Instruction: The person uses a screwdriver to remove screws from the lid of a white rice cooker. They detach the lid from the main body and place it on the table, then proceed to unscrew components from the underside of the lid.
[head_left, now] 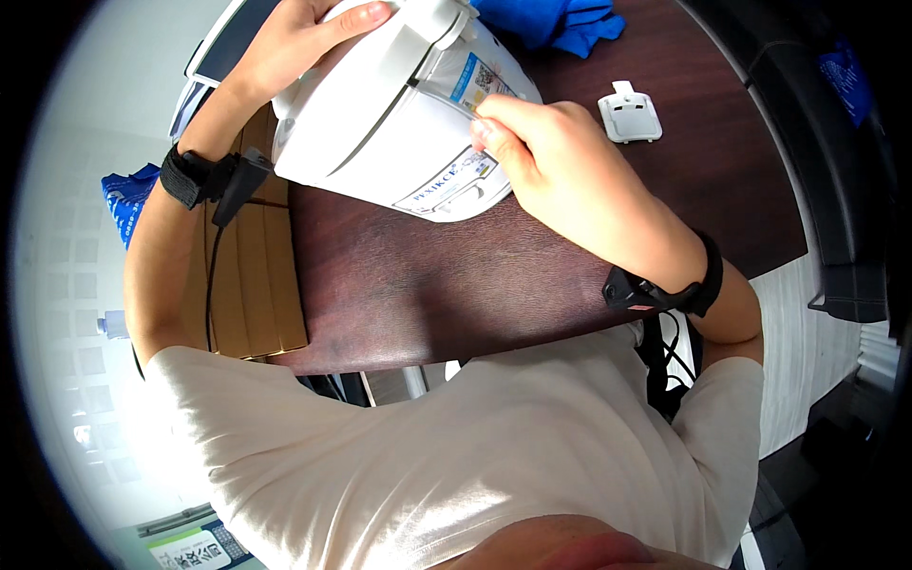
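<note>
A white rice cooker (380,142) rests tilted on the dark brown table (408,285), with printed stickers on its side. My left hand (309,38) grips its upper left part, thumb stretched across the shell; the other fingers are partly hidden. At the seam below the lid, my right hand (532,142) is closed in a pinch against the cooker. A thin greyish edge or strip runs to its fingertips; I cannot make out what it is. Right of the cooker lies a small white plastic part (630,119) with a tab and dark slots.
Blue cloth (560,21) lies behind the cooker. Brown cardboard boxes (252,285) line the table's left side, near a blue printed bag (128,199). A black padded chair (788,123) stands at the right edge. Both my wrists wear black strapped devices, with a cable hanging from the left one.
</note>
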`<state>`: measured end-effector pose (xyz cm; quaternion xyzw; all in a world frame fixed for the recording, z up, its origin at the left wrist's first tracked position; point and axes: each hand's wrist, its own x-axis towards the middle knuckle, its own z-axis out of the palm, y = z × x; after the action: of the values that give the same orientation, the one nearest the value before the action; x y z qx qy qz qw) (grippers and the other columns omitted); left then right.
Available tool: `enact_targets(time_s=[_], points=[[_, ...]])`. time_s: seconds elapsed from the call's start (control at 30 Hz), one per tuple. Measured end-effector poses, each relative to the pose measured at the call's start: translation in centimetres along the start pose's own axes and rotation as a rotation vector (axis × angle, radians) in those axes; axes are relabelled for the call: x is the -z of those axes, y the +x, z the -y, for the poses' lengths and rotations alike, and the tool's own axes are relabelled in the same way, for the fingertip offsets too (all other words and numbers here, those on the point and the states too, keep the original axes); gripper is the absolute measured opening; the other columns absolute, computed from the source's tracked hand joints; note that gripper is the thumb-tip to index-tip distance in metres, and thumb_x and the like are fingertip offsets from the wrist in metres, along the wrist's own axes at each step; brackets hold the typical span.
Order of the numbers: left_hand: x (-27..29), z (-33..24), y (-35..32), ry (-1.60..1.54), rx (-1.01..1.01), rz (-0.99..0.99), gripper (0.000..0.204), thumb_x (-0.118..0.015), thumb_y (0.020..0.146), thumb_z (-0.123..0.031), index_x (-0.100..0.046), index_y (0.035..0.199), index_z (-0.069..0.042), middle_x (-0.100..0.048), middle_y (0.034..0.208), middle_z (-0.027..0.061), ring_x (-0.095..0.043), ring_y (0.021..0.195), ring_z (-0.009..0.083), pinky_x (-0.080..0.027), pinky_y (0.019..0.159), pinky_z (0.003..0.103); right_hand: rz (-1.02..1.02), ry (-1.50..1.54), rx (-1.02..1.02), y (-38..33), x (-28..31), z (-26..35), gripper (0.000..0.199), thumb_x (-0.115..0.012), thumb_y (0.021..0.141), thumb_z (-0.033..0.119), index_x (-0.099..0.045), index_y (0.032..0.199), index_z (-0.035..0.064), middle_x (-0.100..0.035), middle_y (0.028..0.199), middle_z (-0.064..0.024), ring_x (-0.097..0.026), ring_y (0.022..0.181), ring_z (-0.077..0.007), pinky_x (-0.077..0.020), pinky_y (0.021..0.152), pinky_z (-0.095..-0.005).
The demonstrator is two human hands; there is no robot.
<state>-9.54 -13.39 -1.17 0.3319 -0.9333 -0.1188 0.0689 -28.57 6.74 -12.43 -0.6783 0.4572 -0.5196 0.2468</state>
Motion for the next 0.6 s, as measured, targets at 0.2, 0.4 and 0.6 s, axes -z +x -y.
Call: enact_targets(time_s=[0.2, 0.4, 0.6], points=[[-0.2, 0.3, -0.4, 0.021, -0.019, -0.053, 0.083, -0.048, 0.079, -0.075, -0.066, 0.096, 0.005, -0.051, 0.055, 0.0033, -0.048, 0.046, 0.0088, -0.036, 0.045, 0.020, 0.063, -0.060, -0.039, 0.4, 0.3, 0.3, 0.018, -0.051, 0.095, 0.012, -0.056, 0.086, -0.0029, -0.060, 0.066, -0.0183, -0.061, 0.057, -0.0281, -0.0450, 0.052, -0.0320], [1.4, 0.3, -0.7, 0.003, -0.239, 0.085, 0.068, -0.040, 0.087, -0.070, -0.058, 0.072, -0.006, -0.046, 0.049, -0.0009, -0.047, 0.044, 0.0065, -0.037, 0.047, 0.018, -0.038, 0.065, 0.064, -0.6, 0.2, -1.1, 0.015, -0.053, 0.092, 0.012, -0.057, 0.085, -0.0004, -0.063, 0.072, -0.0189, -0.063, 0.063, -0.0336, -0.0468, 0.053, -0.0381], [2.0, 1.0, -2.0, -0.158, 0.019, 0.130, 0.070, -0.024, 0.098, -0.058, -0.062, 0.067, -0.008, -0.046, 0.044, -0.0029, -0.044, 0.039, 0.0055, -0.035, 0.042, 0.016, 0.041, 0.005, -0.030, -0.8, 1.1, -0.4, 0.017, -0.051, 0.094, 0.011, -0.056, 0.090, -0.0045, -0.067, 0.083, -0.0170, -0.067, 0.076, -0.0311, -0.0525, 0.063, -0.0324]])
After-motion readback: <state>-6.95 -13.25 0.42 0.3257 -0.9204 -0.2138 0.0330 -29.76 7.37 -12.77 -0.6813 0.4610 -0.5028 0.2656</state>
